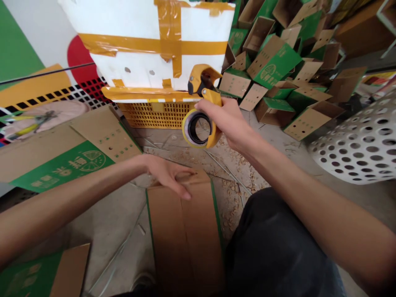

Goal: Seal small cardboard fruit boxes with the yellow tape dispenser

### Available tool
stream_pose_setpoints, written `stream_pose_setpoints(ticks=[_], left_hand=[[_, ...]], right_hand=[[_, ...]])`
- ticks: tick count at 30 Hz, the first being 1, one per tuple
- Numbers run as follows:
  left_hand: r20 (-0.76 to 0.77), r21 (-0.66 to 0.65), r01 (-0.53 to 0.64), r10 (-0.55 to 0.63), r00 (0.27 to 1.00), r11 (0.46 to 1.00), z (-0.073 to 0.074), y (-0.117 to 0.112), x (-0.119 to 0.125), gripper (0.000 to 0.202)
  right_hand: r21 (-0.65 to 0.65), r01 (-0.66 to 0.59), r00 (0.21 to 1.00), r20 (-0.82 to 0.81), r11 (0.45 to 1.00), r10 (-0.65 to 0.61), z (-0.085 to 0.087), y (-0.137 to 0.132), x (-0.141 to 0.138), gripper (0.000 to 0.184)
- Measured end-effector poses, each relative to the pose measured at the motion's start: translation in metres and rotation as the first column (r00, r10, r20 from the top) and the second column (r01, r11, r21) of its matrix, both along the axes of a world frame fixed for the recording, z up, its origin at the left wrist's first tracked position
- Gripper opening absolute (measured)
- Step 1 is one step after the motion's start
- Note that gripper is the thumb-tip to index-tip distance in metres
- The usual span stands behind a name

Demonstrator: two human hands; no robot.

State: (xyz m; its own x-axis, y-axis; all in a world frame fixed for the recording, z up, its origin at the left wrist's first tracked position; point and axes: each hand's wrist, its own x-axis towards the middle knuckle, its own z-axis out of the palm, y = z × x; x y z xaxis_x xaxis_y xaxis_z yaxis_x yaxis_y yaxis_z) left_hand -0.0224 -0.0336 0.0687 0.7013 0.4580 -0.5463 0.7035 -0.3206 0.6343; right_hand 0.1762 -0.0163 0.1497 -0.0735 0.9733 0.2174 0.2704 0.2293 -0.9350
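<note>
A brown cardboard box [185, 231] with green edges stands in front of me, its top flaps meeting along a middle seam. My left hand [168, 173] grips its far end, thumb across the top and fingers over the far edge. My right hand [227, 121] holds a yellow tape dispenser [214, 97] in the air beyond the box. A roll of tape [189, 131] with a black hub sits in the dispenser.
A taped white foam box [130, 68] rests on a yellow crate [154, 115] ahead. Left lies another carton [71, 163], with pliers [34, 123] behind it. Open cartons [275, 62] are heaped far right, near a white perforated basket [361, 140]. Straps and scraps litter the floor.
</note>
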Motion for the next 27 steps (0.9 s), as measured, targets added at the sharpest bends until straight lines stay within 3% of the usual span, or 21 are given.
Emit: stream_pose_setpoints(ticks=[4,8,11,15,21,24,27], left_hand=[[-0.013,-0.281,-0.198,0.203,0.979,0.939,-0.021,0.034,-0.036,0.113],[0.027,-0.343,-0.338,0.369,0.929,0.876,-0.057,0.036,-0.051,0.103],[0.055,-0.366,-0.413,0.463,0.885,0.834,-0.081,0.026,-0.044,0.101],[0.007,-0.470,-0.494,0.563,0.826,0.731,-0.100,0.016,-0.025,0.105],[-0.045,-0.600,-0.522,0.625,0.779,0.607,-0.114,0.000,-0.001,0.115],[-0.059,-0.648,-0.568,0.710,0.701,0.507,-0.120,-0.015,0.007,0.121],[-0.017,-0.674,-0.577,0.771,0.636,0.461,-0.128,-0.027,0.010,0.122]], right_hand=[[0.079,0.054,0.999,-0.005,0.995,-0.054,0.009,0.001,0.008,0.024],[0.135,0.102,0.994,0.021,0.986,-0.106,0.009,0.003,0.017,0.025],[0.123,0.074,0.994,0.072,0.990,-0.083,0.000,0.003,0.023,0.025],[0.056,0.047,0.961,0.268,0.997,-0.061,-0.017,0.000,0.025,0.030],[-0.094,-0.045,0.782,0.616,0.995,0.093,-0.029,-0.001,0.016,0.037],[-0.112,-0.163,0.708,0.679,0.980,0.195,-0.036,0.002,0.014,0.036],[-0.133,-0.235,0.653,0.712,0.963,0.258,-0.044,0.005,0.013,0.038]])
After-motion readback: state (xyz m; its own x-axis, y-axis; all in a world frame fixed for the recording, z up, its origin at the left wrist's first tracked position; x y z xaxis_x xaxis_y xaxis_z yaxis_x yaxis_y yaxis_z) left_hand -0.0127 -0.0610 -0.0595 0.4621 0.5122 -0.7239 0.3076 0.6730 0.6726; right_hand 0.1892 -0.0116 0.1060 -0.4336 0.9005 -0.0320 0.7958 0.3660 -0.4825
